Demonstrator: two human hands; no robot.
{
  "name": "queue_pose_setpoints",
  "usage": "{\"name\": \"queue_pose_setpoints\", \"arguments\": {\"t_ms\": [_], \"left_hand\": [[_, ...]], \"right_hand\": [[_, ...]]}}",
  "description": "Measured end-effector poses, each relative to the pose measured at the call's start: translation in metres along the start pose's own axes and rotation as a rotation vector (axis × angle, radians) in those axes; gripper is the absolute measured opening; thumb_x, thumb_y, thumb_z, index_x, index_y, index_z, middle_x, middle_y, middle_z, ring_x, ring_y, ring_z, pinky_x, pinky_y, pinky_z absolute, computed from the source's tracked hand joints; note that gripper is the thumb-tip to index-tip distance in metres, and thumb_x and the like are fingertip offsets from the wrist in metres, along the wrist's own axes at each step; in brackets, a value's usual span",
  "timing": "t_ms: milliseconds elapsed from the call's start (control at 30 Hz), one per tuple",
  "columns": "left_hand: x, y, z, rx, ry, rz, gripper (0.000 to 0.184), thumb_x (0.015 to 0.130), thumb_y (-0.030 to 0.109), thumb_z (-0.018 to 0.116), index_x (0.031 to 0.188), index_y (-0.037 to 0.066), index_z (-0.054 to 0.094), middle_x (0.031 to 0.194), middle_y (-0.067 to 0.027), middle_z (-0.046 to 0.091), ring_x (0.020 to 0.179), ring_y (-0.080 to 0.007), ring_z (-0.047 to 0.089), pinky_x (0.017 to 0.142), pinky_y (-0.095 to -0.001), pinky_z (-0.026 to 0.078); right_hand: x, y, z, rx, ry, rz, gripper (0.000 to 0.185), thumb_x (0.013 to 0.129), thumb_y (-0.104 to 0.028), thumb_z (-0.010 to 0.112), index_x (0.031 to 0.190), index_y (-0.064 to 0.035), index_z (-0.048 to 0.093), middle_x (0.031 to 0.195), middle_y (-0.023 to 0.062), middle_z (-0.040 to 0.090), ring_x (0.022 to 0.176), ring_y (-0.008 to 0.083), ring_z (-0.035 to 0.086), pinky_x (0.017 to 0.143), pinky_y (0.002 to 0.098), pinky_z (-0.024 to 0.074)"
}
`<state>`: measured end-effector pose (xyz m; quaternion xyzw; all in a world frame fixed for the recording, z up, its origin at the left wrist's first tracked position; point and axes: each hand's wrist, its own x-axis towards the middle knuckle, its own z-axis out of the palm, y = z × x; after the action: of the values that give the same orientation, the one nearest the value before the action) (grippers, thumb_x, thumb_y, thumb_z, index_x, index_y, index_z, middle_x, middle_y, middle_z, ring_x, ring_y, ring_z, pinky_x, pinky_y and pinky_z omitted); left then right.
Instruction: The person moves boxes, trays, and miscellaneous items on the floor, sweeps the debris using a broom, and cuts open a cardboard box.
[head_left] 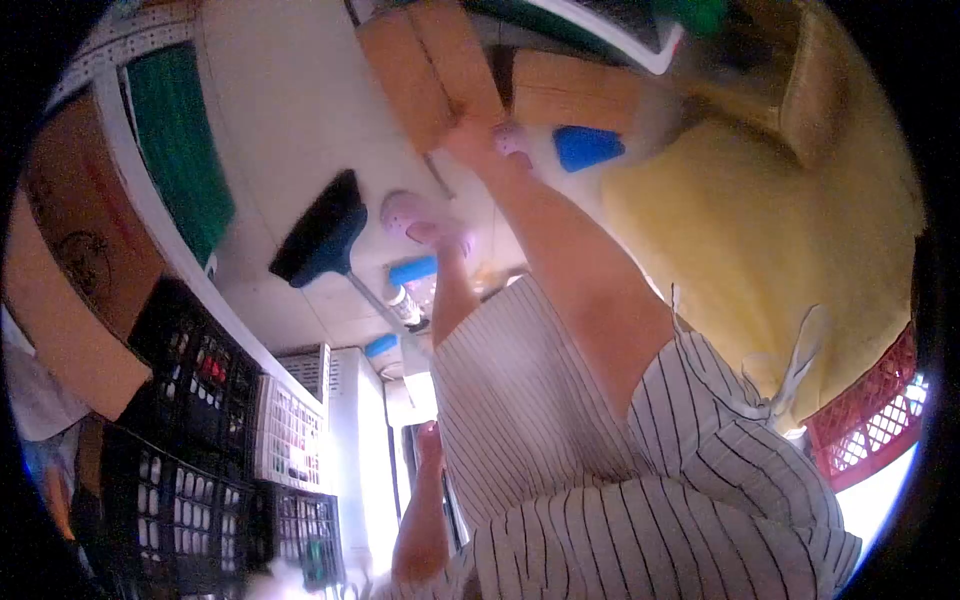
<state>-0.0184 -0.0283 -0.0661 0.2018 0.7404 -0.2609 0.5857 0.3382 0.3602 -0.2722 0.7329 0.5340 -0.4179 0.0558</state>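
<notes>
My right hand (466,138) reaches down to the floor and appears closed on the lower edge of a brown cardboard box (428,70); its fingers are blurred. A thin dark strip sticks out below that edge. My left hand (429,438) hangs low beside my striped clothing (530,400), near a white appliance or cabinet; its fingers are too small and blurred to read. A broom (322,235) with dark bristles lies left of my pink shoes (408,213), its grey handle running towards my legs.
Black crates (190,480) and a white crate (292,430) stack at the left beside more cardboard (85,210). A second cardboard box (575,90), a blue object (588,147), a large yellowish surface (740,250) and a red crate (865,420) are on the right.
</notes>
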Motion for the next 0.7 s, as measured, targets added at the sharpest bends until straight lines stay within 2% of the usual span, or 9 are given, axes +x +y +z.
{"name": "queue_pose_setpoints", "arguments": {"t_ms": [67, 133, 167, 267, 367, 433, 500, 567, 700], "left_hand": [[-0.047, -0.028, 0.001, 0.216, -0.072, 0.040, 0.031, 0.071, 0.025, 0.047, 0.089, 0.001, 0.053, 0.084, -0.0120, 0.055, 0.077, -0.0204, 0.051, 0.069, -0.0273, 0.039], [-0.073, 0.007, -0.005, -0.492, 0.003, -0.012, 0.025, 0.073, 0.020, 0.046, 0.084, -0.001, 0.052, 0.079, -0.0084, 0.054, 0.074, -0.0161, 0.050, 0.068, -0.0259, 0.039], [-0.067, 0.009, -0.005, -0.496, 0.009, -0.011, 0.025, 0.073, 0.020, 0.046, 0.084, -0.001, 0.052, 0.079, -0.0084, 0.054, 0.074, -0.0161, 0.050, 0.068, -0.0259, 0.039], [-0.043, 0.017, -0.012, -0.614, 0.026, 0.023, 0.022, 0.072, 0.018, 0.046, 0.083, 0.000, 0.053, 0.079, -0.0075, 0.054, 0.074, -0.0157, 0.050, 0.068, -0.0256, 0.039], [-0.016, 0.021, -0.020, -0.733, 0.026, 0.058, 0.020, 0.072, 0.017, 0.046, 0.082, 0.001, 0.053, 0.078, -0.0066, 0.054, 0.074, -0.0153, 0.050, 0.067, -0.0254, 0.039], [-0.009, 0.052, -0.029, -0.575, 0.073, 0.126, 0.018, 0.073, 0.015, 0.046, 0.081, 0.001, 0.053, 0.078, -0.0055, 0.053, 0.071, -0.0141, 0.049, 0.064, -0.0231, 0.039], [-0.011, 0.095, -0.038, -0.672, 0.065, 0.344, 0.021, 0.075, 0.023, 0.044, 0.084, 0.005, 0.051, 0.072, -0.0066, 0.052, 0.063, -0.0140, 0.050, 0.057, -0.0247, 0.040], [-0.008, 0.141, -0.054, -0.352, 0.107, 0.234, 0.020, 0.074, 0.018, 0.046, 0.078, 0.000, 0.052, 0.071, -0.0051, 0.053, 0.065, -0.0117, 0.049, 0.058, -0.0223, 0.040], [-0.025, 0.262, -0.069, -0.507, 0.134, 0.340, 0.033, 0.076, 0.033, 0.046, 0.080, 0.000, 0.053, 0.069, -0.0048, 0.052, 0.060, -0.0110, 0.049, 0.051, -0.0210, 0.040]], "right_hand": [[-0.042, -0.011, 0.016, -0.388, -0.359, -0.201, 0.042, 0.068, -0.035, 0.049, 0.091, 0.0003, 0.051, 0.086, 0.0196, 0.052, 0.082, 0.0293, 0.051, 0.070, 0.0381, 0.0403], [-0.051, -0.027, 0.028, 0.023, 0.151, -0.046, 0.038, 0.069, -0.033, 0.048, 0.083, 0.0019, 0.054, 0.079, 0.0191, 0.054, 0.077, 0.0291, 0.053, 0.068, 0.0372, 0.0417], [-0.053, -0.037, 0.027, 0.170, 0.329, -0.014, 0.037, 0.070, -0.032, 0.048, 0.081, 0.0025, 0.055, 0.077, 0.0189, 0.055, 0.075, 0.0291, 0.053, 0.067, 0.0369, 0.0421], [-0.051, -0.046, 0.014, -0.004, 0.062, 0.093, 0.034, 0.070, -0.031, 0.047, 0.076, 0.0012, 0.056, 0.078, 0.0178, 0.055, 0.077, 0.0299, 0.053, 0.067, 0.0358, 0.0424], [-0.053, -0.049, 0.006, 0.101, -0.058, 0.200, 0.027, 0.069, -0.024, 0.048, 0.075, 0.0007, 0.056, 0.077, 0.0181, 0.055, 0.078, 0.0303, 0.052, 0.067, 0.0362, 0.0420], [-0.063, -0.050, 0.008, 0.065, 0.243, 0.078, 0.016, 0.060, -0.013, 0.051, 0.066, -0.0005, 0.058, 0.067, 0.0167, 0.055, 0.068, 0.0293, 0.054, 0.060, 0.0396, 0.0427], [-0.081, -0.057, -0.006, -0.020, 0.231, 0.046, 0.015, 0.059, -0.013, 0.051, 0.064, -0.0007, 0.058, 0.065, 0.0164, 0.055, 0.066, 0.0295, 0.054, 0.058, 0.0387, 0.0430], [-0.102, -0.064, -0.033, -0.124, 0.226, 0.020, 0.015, 0.057, -0.013, 0.051, 0.063, -0.0009, 0.058, 0.064, 0.0161, 0.055, 0.064, 0.0298, 0.054, 0.055, 0.0377, 0.0433], [-0.135, -0.079, -0.068, 0.027, 0.050, -0.040, 0.014, 0.055, -0.017, 0.052, 0.057, -0.0029, 0.057, 0.056, 0.0154, 0.053, 0.054, 0.0294, 0.054, 0.047, 0.0353, 0.0435]]}}
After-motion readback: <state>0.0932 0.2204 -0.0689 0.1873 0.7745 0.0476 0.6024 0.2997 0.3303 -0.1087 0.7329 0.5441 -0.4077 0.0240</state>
